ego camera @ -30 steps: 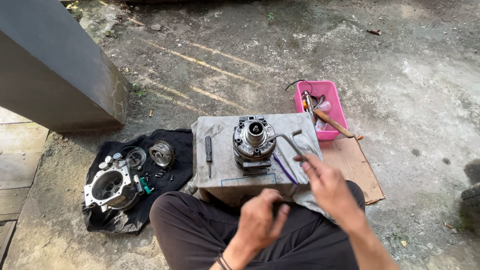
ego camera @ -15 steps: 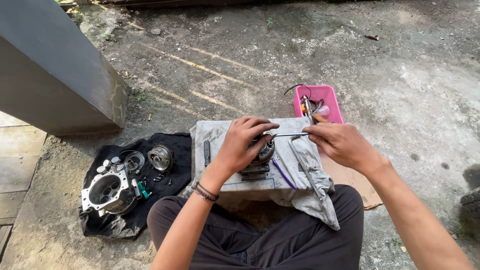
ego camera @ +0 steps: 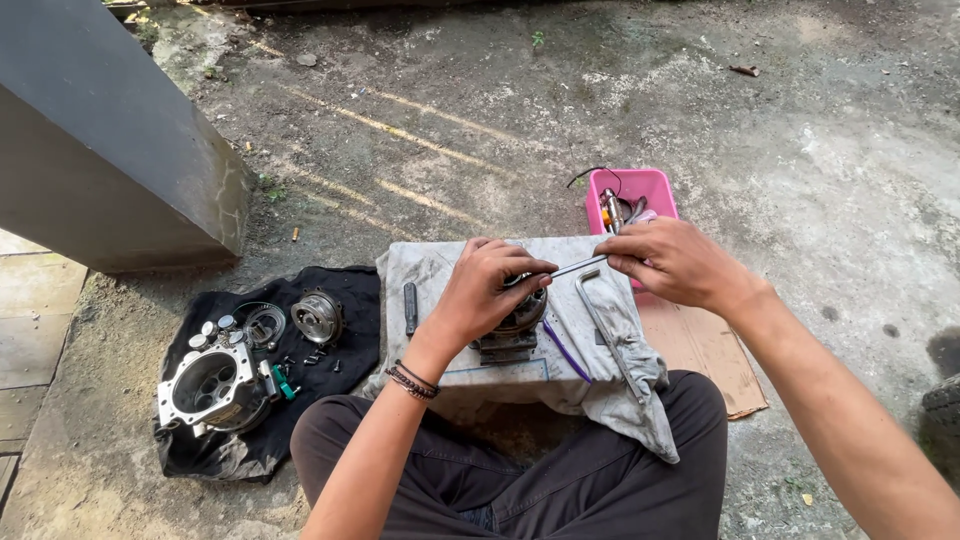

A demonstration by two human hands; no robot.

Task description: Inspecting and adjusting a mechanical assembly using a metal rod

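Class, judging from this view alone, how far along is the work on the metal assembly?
Done: a housing and round parts already lie removed on the black cloth. In hand: the left hand grips the assembly while the right hand holds a thin metal tool against it. Left: the assembly remains in one piece.

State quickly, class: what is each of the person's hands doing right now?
Left hand: closed over the round metal part on the grey cloth.
Right hand: pinching the thin metal rod.

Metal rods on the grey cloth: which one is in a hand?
The straight rod, pinched by the right hand near the metal part. The bent rod lies loose on the cloth, untouched.
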